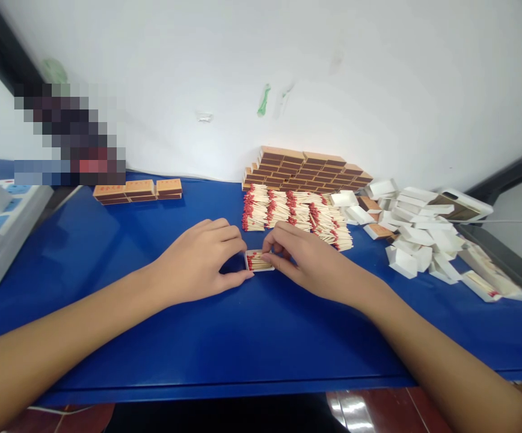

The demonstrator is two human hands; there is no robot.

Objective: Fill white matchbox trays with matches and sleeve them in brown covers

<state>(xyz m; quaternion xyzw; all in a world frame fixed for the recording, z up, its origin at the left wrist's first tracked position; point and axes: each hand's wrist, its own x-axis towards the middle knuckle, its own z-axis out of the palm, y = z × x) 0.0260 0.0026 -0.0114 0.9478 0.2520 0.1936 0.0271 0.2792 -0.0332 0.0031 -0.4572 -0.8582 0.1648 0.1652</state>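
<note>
In the middle of the blue table, a small white matchbox tray point(261, 269) holds red-headed matches point(255, 260). My left hand point(207, 258) grips its left end, thumb at the near side and index finger at the far side. Thumb and index finger of my right hand point(301, 255) are pinched over the tray's right end, on the matches there; the fingers partly hide them. Just beyond my right hand lie rows of loose matches point(297, 207), bundled side by side with red heads mostly to the left.
Closed matchboxes point(306, 168) are stacked against the wall, and several more point(139, 189) stand at the back left. White empty trays point(417, 231) lie heaped at right, beside a phone point(463, 204) and a dark container point(509, 258). A white power strip point(21, 240) is at far left.
</note>
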